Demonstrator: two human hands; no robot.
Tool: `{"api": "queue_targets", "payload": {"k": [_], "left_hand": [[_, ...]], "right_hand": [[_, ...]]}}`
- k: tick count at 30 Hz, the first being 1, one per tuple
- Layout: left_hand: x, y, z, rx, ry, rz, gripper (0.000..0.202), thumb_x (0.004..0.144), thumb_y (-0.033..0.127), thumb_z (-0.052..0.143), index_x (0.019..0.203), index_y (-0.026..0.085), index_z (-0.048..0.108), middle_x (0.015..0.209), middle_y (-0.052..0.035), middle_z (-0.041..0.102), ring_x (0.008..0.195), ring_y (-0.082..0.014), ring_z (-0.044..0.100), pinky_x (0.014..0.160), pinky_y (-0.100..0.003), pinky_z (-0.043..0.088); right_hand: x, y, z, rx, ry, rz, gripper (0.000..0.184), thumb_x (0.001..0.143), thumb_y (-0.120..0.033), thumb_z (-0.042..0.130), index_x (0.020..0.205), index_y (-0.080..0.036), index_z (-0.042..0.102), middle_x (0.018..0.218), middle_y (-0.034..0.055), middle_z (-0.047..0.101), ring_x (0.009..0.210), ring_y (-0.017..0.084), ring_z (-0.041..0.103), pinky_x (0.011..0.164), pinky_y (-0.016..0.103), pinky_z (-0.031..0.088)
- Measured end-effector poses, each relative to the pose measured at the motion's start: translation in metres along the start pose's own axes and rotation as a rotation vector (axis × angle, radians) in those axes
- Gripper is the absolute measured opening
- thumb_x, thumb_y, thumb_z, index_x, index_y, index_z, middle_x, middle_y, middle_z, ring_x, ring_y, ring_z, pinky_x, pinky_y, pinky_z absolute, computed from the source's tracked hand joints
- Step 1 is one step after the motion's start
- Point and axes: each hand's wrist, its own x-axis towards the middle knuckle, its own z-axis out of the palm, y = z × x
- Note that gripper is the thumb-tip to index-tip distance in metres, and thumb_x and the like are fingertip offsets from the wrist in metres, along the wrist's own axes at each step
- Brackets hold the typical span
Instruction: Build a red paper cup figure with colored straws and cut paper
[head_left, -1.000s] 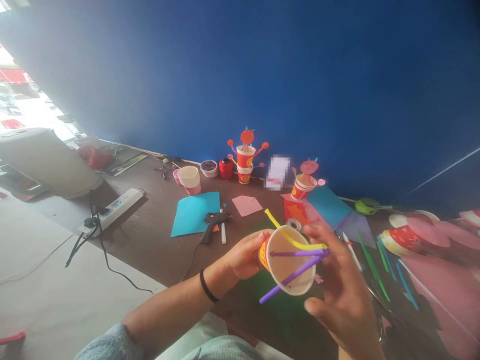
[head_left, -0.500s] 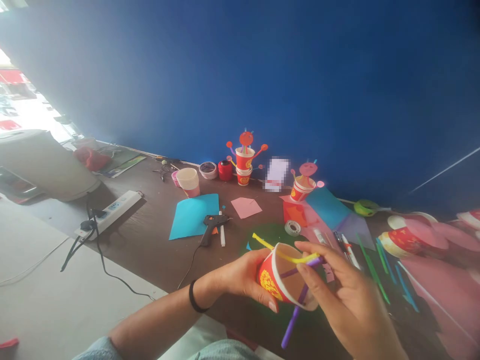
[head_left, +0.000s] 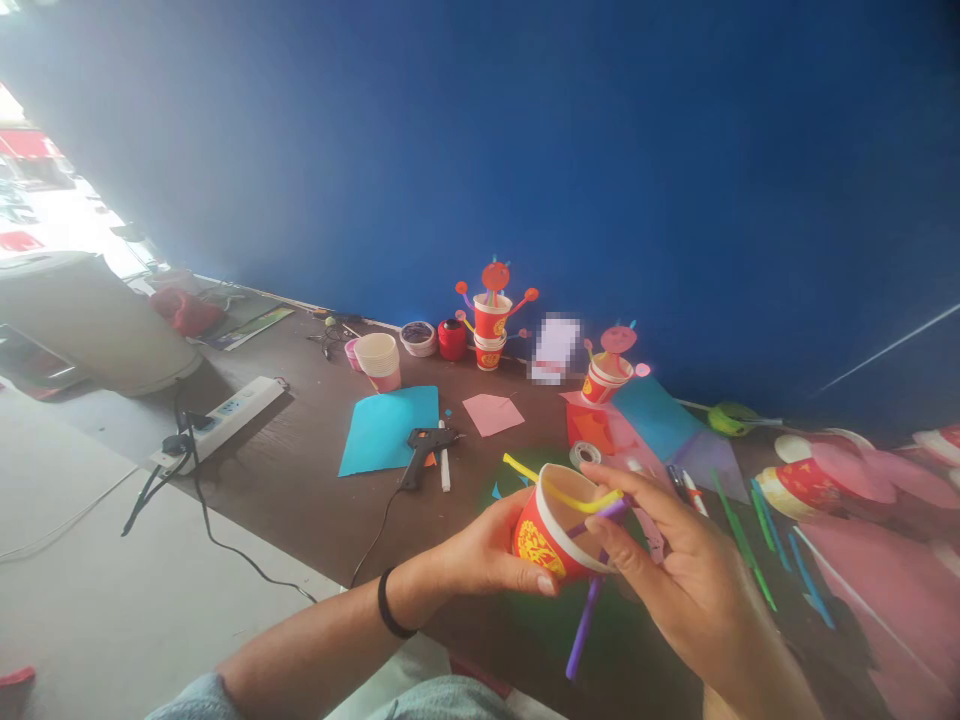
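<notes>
Here, fingers [head_left: 600, 478] closed around cup [head_left: 541, 535]

I can't read any text here: the yellow emblem on the red paper cup [head_left: 541, 535] is too blurred, and the white card [head_left: 556, 347] is pixelated.

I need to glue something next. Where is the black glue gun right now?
In the head view, the black glue gun lies on the brown table, between the blue paper sheet and a white marker.
</notes>
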Motion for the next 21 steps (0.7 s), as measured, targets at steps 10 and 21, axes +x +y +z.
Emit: {"api": "queue_targets", "payload": {"k": [10,21], "left_hand": [[0.005,-0.016,-0.010,-0.055,0.284,0.149,0.069,0.062,0.035,0.079,0.123,0.018,0.050,0.109,-0.0115,0.062,0.098,-0.0249,0.059,0.085,-0.034,0.044],[0.010,-0.022,-0.006,-0.021,0.406,0.239,0.066,0.064,0.029,0.077,0.122,0.019,0.048,0.113,-0.0110,0.061,0.103,-0.0254,0.056,0.089,-0.036,0.043]], "right_hand": [[-0.018,0.024,0.025,0.246,0.233,0.228,0.025,0.080,-0.040,0.059,0.099,-0.022,0.058,0.092,0.0074,0.066,0.086,0.023,0.064,0.071,0.032,0.053],[-0.022,0.032,0.069,0.133,0.237,0.043,0.017,0.087,-0.029,0.051,0.103,-0.023,0.052,0.093,0.0073,0.067,0.082,0.020,0.066,0.071,0.031,0.056]]}}
